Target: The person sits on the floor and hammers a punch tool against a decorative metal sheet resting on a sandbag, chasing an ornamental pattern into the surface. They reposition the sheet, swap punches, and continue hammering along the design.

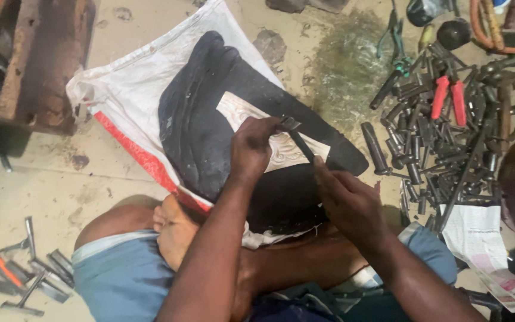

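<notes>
A pale metal sheet (251, 116) with raised patterns lies on a black cushion-like block (210, 137), which rests on a white sack (132, 83). My left hand (251, 149) grips the upper end of a dark metal punch (298, 140) that slants down over the sheet. Lower on the same tool, my right hand (347, 203) is closed around it. I sit cross-legged on the floor, one bare foot (174, 229) tucked under the sack's edge.
A large heap of dark punches and chisels (436, 137) with red-handled pliers (448, 98) lies to the right. Several hammers and tools (25, 274) lie at the lower left. A rusty metal frame (25, 65) stands upper left. Paper (484, 244) lies lower right.
</notes>
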